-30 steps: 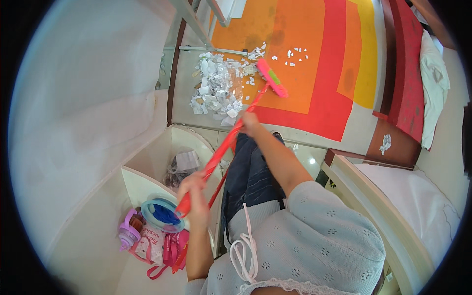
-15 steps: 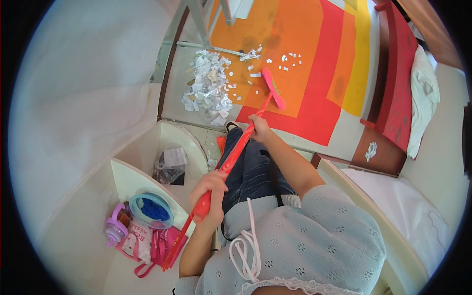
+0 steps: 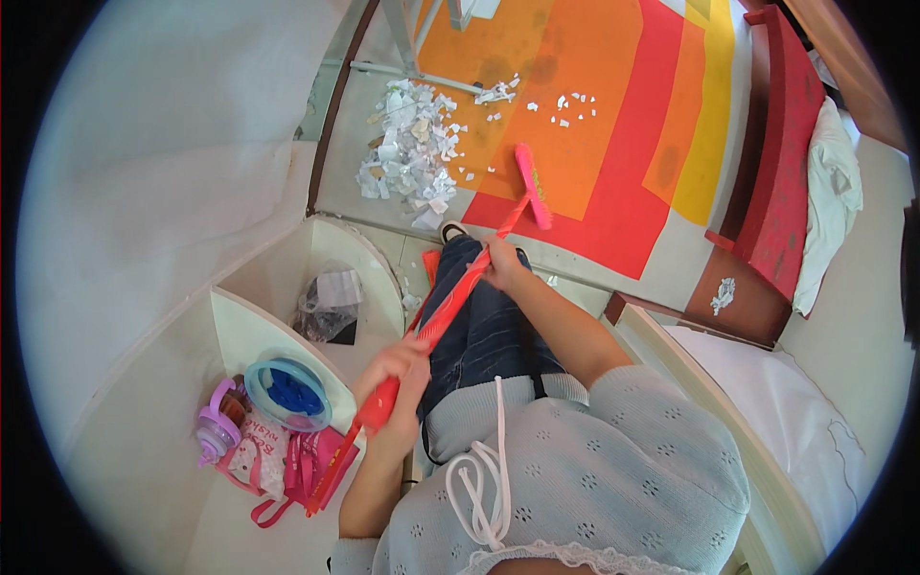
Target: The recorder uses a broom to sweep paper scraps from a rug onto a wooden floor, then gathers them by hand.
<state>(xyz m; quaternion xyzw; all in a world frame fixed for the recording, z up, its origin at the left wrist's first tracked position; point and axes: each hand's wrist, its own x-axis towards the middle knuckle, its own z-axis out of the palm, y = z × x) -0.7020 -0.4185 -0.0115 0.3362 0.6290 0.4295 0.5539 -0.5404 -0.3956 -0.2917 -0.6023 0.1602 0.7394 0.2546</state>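
A long red-handled broom runs slantwise in front of me, its pink head on the orange and red floor mat. My left hand is wrapped round the thick upper part of the handle. Further down the shaft, my right hand grips it above my knees. A heap of torn white paper scraps lies left of the broom head, and smaller paper bits are scattered beyond it.
Metal furniture legs stand behind the heap. At left, a curved white shelf bears a blue basin, a purple bottle and pink bags. A red bench-like piece with white cloth is at right.
The broom head has moved slightly down, back toward me. Paper bits that lay left of it are now fewer and nearer the heap. Both hands keep their hold.
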